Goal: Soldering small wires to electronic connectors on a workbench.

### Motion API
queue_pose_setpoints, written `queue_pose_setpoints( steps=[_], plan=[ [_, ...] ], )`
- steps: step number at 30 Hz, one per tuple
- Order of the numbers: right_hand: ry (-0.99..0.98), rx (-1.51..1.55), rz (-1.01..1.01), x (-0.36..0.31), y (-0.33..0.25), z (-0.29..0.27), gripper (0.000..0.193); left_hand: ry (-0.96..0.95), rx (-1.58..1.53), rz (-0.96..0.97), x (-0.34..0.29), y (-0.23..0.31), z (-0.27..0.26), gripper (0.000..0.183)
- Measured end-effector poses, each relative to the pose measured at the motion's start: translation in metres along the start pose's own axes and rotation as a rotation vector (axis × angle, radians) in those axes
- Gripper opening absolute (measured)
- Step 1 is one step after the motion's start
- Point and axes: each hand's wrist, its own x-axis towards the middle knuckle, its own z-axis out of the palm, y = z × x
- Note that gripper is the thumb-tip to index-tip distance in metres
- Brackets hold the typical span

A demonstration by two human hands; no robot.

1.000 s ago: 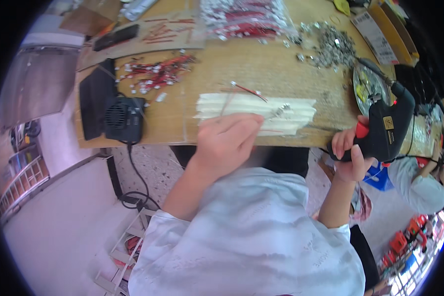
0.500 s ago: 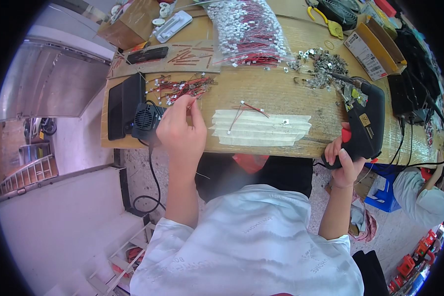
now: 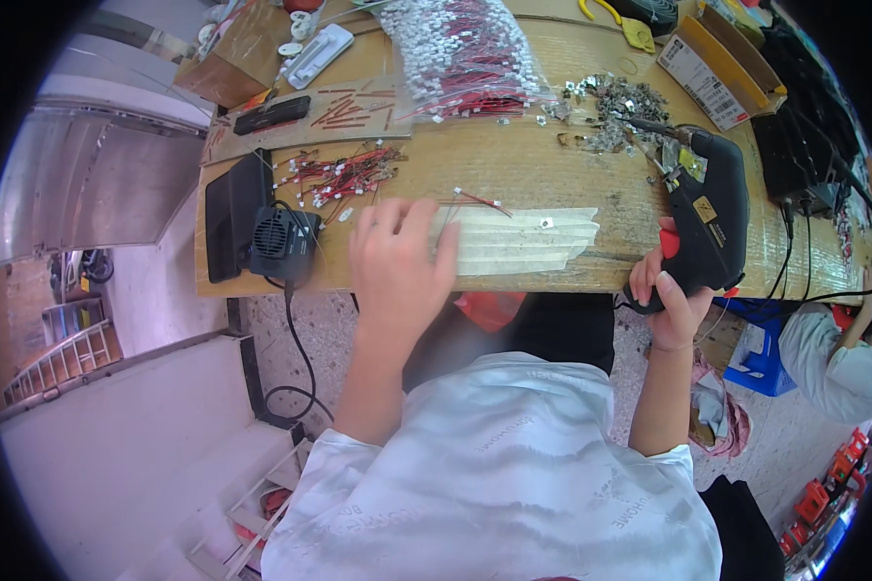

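My left hand (image 3: 397, 254) is over the left end of pale masking tape strips (image 3: 518, 242) stuck along the table's near edge. Its fingers are bent and the thumb stands apart; I see nothing held, though the fingertips are partly hidden. Just beyond it lie thin red-and-black wires with white connectors (image 3: 482, 201). A small metal-and-white piece (image 3: 546, 223) rests on the tape further right. My right hand (image 3: 670, 298) is closed round the grip of a black pistol-shaped soldering gun (image 3: 712, 218) with a red trigger. Its tip points left, over a heap of small metal parts (image 3: 630, 108).
A tangle of red wires (image 3: 344, 174) lies left, beside a black box with a round fan grille (image 3: 283, 242). Behind are a plastic bag of white-ended wires (image 3: 465, 58) and a board with wire pieces (image 3: 354, 114). An open carton (image 3: 717, 77) stands back right, near black cables.
My left hand has moved right from the red wire tangle to the tape, its thumb and fingers parting from a pinch. My right hand keeps hold of the soldering gun. The view has shifted slightly.
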Motion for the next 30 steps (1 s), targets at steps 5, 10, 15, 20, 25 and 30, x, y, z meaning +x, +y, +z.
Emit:
queue_pose_setpoints(
  steps=[5,10,15,20,25,30],
  plan=[
    [-0.04,-0.035,0.012,-0.001,-0.002,0.0,0.065,-0.102,0.096,-0.037,-0.001,0.008,-0.001,0.019],
    [-0.047,0.04,-0.01,0.001,-0.002,0.0,0.059,-0.127,0.067,0.023,0.0,0.008,0.001,0.011],
    [0.092,-0.25,0.009,-0.002,-0.008,0.017,0.053,0.018,-0.419,-0.096,-0.014,0.015,-0.009,0.006],
    [0.164,-0.282,0.11,-0.02,-0.019,0.059,0.054,0.025,-0.757,-0.054,-0.027,0.04,-0.007,0.01],
    [-0.005,-0.196,0.104,-0.04,-0.015,0.075,0.062,0.029,-0.811,0.063,-0.037,0.054,0.002,0.011],
    [-0.016,-0.194,0.108,-0.043,-0.018,0.073,0.064,0.002,-0.888,0.081,-0.046,0.065,0.002,0.01]
  ],
)
